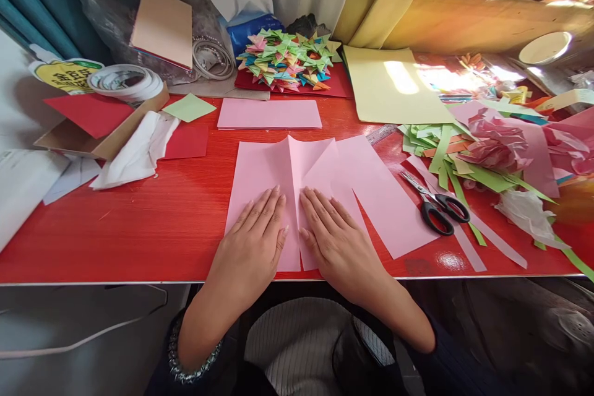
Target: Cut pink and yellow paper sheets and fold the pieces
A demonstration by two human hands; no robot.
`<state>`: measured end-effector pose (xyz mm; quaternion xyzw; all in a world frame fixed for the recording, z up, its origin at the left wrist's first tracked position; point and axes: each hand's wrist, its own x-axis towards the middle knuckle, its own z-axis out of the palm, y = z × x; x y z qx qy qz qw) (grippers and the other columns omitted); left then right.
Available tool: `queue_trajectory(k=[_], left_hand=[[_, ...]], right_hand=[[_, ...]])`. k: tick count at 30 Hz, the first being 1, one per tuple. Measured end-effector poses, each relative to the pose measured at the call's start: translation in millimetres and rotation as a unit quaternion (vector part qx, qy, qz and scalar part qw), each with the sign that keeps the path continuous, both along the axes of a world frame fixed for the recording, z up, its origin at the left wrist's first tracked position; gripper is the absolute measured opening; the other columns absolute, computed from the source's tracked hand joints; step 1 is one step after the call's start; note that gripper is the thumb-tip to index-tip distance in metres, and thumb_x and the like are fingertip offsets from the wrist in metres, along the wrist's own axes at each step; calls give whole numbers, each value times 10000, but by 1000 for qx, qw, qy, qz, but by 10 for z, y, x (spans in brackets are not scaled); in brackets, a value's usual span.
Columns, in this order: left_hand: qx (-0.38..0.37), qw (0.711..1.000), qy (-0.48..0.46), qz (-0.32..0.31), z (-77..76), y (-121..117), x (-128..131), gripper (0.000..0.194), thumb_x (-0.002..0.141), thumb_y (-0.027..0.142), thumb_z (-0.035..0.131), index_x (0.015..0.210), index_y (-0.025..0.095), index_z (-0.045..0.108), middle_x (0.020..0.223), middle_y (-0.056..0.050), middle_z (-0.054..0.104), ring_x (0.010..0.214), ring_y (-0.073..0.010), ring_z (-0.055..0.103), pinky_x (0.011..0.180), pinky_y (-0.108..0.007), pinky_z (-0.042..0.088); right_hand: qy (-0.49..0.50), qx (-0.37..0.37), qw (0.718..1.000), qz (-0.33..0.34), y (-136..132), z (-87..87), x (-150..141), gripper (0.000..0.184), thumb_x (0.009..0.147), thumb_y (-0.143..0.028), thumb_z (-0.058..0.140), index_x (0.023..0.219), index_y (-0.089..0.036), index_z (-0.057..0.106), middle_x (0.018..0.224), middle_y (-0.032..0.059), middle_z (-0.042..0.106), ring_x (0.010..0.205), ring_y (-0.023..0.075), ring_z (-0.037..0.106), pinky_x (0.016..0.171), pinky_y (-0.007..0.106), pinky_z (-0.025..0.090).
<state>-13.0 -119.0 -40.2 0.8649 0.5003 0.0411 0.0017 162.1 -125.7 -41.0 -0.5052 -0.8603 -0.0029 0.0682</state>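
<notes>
And here's the worktop (139, 229), glossy red, running right across the view. Centre stage, the creased sheet (266, 164), pink, lying at the near edge with a ridge standing up along its middle. Just right of it, a second pink sheet (394, 204) sits at a slant, the two meeting towards the far side while a wedge of red shows between them nearer the person. Behind that, to the right, the pale yellow paper (394, 99) lies flat.

Now the hands! The left hand (253, 229) is palm down on the creased sheet, left of the ridge, fingers out straight, gripping nothing. The right hand (341, 235) matches it on the other side, flat and open, pressing without a grasp.

Beyond them, the pink strip (269, 114) lies crosswise, with the colourful star rings (288, 59) behind it. Over on the left, the tape rolls (125, 82) rest on the cardboard box (109, 145). Out right, the scissors (439, 205), black-handled, blades slightly apart, and far left of them the little green square (189, 107).
</notes>
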Motion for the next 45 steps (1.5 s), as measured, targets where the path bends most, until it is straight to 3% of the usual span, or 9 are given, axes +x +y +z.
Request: queue_trajectory(k=[20,23,26,29,33,38,45], left_hand=[[19,1000,-3,-12,-3,-15,-30,506,963,260,242,1416,45,306,1494,-115,290,1382,-213,272,1125,-403,299],[35,999,-3,-21,63,-73,-30,498,962,269,275,1391,28,356,1464,-143,351,1353,-247,335,1094,-425,347],[48,998,-7,-26,173,-99,-8,434,956,237,304,1294,55,507,1346,-146,523,1241,-277,487,995,-441,453],[85,996,-31,12,223,-8,40,398,948,180,316,1234,52,563,1300,-155,565,1205,-273,520,983,-421,462],[94,994,-36,32,108,190,90,482,967,258,309,1360,-8,390,1456,-195,353,1358,-279,319,1097,-432,328],[37,998,-27,32,-44,251,64,517,976,300,235,1410,29,308,1483,-140,316,1381,-227,276,1127,-423,272],[12,999,-43,20,-34,244,23,520,967,292,217,1423,55,295,1494,-128,294,1391,-211,246,1140,-417,243]], right_hand=[[23,-21,1000,-4,-14,14,22,524,978,-287,250,1435,-30,272,1506,116,230,1400,212,198,1148,404,228],[50,-47,998,7,-7,106,77,544,974,-329,286,1423,-21,296,1490,125,278,1383,224,255,1128,408,279],[111,-54,992,-12,68,281,126,530,972,-327,310,1385,-1,366,1428,145,405,1334,214,367,1088,368,359],[150,-26,988,-7,215,392,98,477,970,-238,303,1380,-5,377,1435,143,400,1348,196,343,1099,344,341],[111,-22,993,32,391,239,-26,497,971,-215,278,1412,13,302,1502,161,250,1400,224,201,1137,388,256],[39,-24,999,23,415,-42,-63,518,983,-273,225,1424,-8,293,1500,152,255,1392,239,229,1142,429,227],[41,-22,998,39,401,-33,2,519,979,-270,183,1434,-44,292,1501,130,264,1397,199,217,1149,402,219]])
